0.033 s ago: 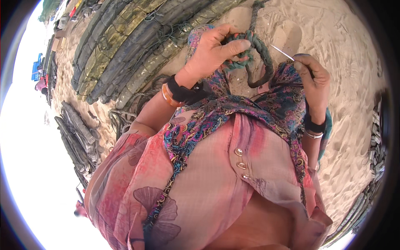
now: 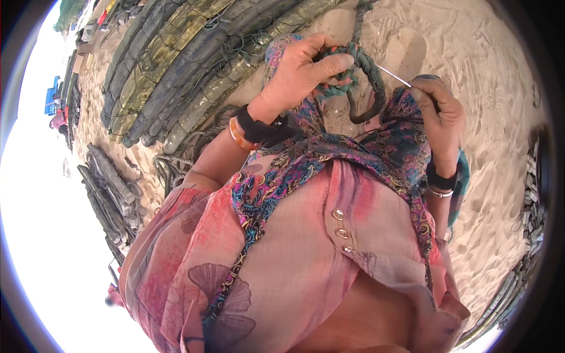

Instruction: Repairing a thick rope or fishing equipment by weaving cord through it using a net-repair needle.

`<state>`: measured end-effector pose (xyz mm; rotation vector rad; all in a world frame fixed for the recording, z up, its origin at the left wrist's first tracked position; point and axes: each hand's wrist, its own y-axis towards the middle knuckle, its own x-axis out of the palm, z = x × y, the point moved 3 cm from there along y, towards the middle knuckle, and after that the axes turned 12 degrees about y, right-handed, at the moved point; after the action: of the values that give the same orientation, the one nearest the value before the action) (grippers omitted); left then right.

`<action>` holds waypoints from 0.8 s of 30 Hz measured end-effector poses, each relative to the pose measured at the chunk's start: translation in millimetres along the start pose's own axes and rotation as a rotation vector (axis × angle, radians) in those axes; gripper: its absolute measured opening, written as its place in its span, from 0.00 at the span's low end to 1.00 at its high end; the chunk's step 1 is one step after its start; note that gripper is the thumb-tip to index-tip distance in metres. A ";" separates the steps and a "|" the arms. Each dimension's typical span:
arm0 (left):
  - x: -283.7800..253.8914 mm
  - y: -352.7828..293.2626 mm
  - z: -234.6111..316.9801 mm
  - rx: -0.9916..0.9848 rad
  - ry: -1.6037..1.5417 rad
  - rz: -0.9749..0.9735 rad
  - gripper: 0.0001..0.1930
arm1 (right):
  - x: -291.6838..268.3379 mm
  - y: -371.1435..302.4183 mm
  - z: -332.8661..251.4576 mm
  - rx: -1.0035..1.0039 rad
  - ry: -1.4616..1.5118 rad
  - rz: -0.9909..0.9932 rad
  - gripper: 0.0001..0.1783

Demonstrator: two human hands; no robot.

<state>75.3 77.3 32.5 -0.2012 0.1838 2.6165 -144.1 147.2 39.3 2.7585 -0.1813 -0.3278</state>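
My left hand (image 2: 309, 67) is closed on a dark green rope loop (image 2: 376, 88), thumb on top, where green and orange strands (image 2: 335, 89) are bound around the rope. The loop hangs over the sand between my knees, and its rope runs up past the top edge. To the right of it, my right hand (image 2: 438, 106) pinches a thin, shiny metal rod (image 2: 395, 76) between thumb and fingers. The rod slants up and left, its far end close to the loop's right side. Whether the tip touches the rope I cannot tell.
Long net-wrapped bundles (image 2: 194, 70) in grey and yellow-green lie at the upper left, with tangled rope (image 2: 170, 167) below them. More dark bundles (image 2: 109, 188) rest farther left. Piled blocks (image 2: 532, 206) line the right edge. Sand (image 2: 488, 117) surrounds my patterned trousers.
My right hand has shifted slightly left, bringing the metal rod's end closer to the rope loop. The left hand and the loop stay nearly still.
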 end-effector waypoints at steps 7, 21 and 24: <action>5.7 -1.4 -1.3 0.003 -0.054 -0.024 0.12 | 14.8 -6.4 -13.9 -0.127 -0.236 0.017 0.05; -7.4 0.6 -9.8 -0.197 0.039 -0.411 0.12 | 27.1 1.9 13.0 -0.078 -0.028 -0.277 0.05; -7.3 4.7 -16.2 0.093 -0.004 -0.334 0.13 | 39.9 -3.8 42.7 0.360 0.617 -0.269 0.04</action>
<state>81.0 67.0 18.3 -0.1771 0.2474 2.2707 -115.9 130.0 -9.1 3.0810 0.3207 0.5478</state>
